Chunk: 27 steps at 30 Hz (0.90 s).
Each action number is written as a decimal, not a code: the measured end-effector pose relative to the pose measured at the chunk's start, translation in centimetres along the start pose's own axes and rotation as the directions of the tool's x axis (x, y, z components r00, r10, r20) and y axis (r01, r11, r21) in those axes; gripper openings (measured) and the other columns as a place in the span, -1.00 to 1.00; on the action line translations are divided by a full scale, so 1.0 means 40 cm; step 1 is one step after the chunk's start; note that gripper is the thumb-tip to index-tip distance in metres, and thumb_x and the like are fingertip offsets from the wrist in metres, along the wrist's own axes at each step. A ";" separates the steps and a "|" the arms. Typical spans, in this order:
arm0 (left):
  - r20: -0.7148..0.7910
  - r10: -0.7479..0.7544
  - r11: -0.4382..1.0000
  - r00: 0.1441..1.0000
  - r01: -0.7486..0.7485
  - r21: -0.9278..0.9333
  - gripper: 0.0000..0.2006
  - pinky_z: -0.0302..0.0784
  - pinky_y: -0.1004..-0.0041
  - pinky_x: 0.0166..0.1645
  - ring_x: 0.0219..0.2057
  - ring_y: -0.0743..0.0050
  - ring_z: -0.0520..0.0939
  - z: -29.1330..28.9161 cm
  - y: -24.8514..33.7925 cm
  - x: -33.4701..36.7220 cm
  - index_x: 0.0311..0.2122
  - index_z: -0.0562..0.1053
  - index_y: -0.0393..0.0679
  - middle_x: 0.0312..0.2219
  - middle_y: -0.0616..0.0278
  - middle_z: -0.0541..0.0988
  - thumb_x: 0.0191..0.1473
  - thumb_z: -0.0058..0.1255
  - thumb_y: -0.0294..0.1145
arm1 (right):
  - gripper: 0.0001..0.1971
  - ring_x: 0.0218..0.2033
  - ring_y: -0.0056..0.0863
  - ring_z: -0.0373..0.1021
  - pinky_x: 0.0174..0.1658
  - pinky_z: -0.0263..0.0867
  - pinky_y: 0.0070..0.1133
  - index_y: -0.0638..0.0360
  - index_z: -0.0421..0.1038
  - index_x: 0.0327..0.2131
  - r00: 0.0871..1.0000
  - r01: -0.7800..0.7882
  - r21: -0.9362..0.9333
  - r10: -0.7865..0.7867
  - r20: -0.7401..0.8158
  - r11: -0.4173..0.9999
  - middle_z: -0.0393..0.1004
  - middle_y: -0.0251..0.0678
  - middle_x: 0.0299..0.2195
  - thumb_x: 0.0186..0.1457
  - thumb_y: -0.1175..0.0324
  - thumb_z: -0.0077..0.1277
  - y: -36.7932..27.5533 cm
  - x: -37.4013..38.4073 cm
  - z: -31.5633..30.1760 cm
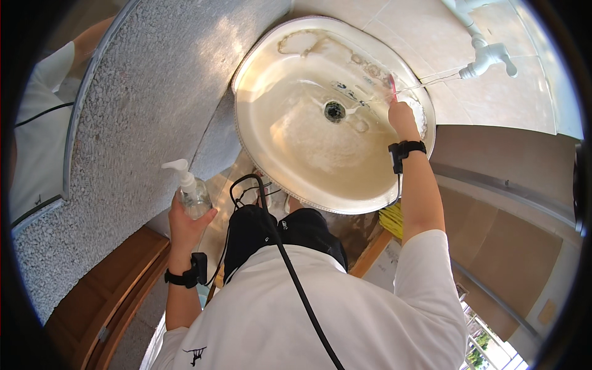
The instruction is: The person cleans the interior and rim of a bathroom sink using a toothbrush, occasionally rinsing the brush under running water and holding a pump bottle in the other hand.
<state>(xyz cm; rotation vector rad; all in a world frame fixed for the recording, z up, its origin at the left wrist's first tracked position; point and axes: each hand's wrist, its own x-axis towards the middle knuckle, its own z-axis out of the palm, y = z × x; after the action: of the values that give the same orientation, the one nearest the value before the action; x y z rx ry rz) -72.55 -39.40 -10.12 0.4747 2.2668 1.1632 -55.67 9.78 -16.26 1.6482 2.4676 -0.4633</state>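
Note:
My left hand (183, 223) is wrapped round a clear pump bottle (196, 200) with a white pump head, held upright to the left of the sink. Over the right side of the oval cream-coloured sink (271, 132), my right hand (404, 118) is closed on a slim pink item (393, 88); its kind is too small to make out. From the white tap (489, 60) a thin stream of water (431, 81) runs into the basin, passing close to the pink item. Brown stains mark the basin's far side, and a dark drain (334, 111) sits near its middle.
A rough grey wall (154, 98) rises at the left, with a mirror (46, 123) beyond it. Below that stands a brown wooden door (102, 302). A black cable (296, 277) hangs across my front. Something yellow (391, 220) lies under the sink's right edge.

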 end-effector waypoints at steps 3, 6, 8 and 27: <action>0.005 -0.009 0.999 1.000 0.009 0.044 -0.38 0.37 0.39 -0.09 -0.21 0.33 0.49 0.002 0.013 0.001 -0.07 0.27 -0.29 -0.26 0.09 0.48 -0.32 0.25 -0.42 | -0.51 -0.26 0.04 0.36 -0.17 0.27 -0.22 0.38 0.41 -0.37 0.994 0.096 -0.037 -0.094 0.056 0.995 0.43 0.14 -0.37 0.15 0.10 -0.39 0.027 0.017 0.061; -0.015 0.035 0.997 0.999 -0.034 0.069 -0.37 0.37 0.39 -0.09 -0.21 0.34 0.49 0.004 0.007 0.004 -0.07 0.27 -0.29 -0.26 0.10 0.48 -0.33 0.26 -0.42 | -0.54 -0.29 0.06 0.37 -0.19 0.28 -0.22 0.39 0.40 -0.37 0.999 0.023 0.012 -0.023 -0.033 1.000 0.42 0.16 -0.38 0.14 0.14 -0.37 0.066 0.041 0.053; 0.003 0.028 0.998 1.000 -0.028 0.051 -0.38 0.36 0.39 -0.09 -0.21 0.34 0.49 0.008 0.016 0.012 -0.07 0.28 -0.29 -0.26 0.10 0.48 -0.33 0.26 -0.42 | -0.54 -0.29 0.06 0.37 -0.20 0.28 -0.22 0.39 0.40 -0.36 0.998 0.062 -0.021 -0.063 -0.027 0.998 0.42 0.16 -0.38 0.14 0.14 -0.37 0.092 0.072 0.068; 0.012 -0.006 0.999 1.000 0.005 0.036 -0.42 0.37 0.39 -0.09 -0.22 0.35 0.49 0.011 0.035 0.016 -0.09 0.29 -0.28 -0.27 0.11 0.48 -0.31 0.24 -0.43 | -0.53 -0.28 0.00 0.39 -0.20 0.30 -0.23 0.32 0.42 -0.38 0.994 0.104 -0.149 -0.097 0.050 0.983 0.46 0.05 -0.37 0.14 0.11 -0.40 0.001 -0.036 -0.010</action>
<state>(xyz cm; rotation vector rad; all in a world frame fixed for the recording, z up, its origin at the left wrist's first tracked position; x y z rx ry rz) -72.69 -38.00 -9.39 0.4877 2.2810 1.1154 -55.04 8.66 -15.49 1.4471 2.4949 -0.3109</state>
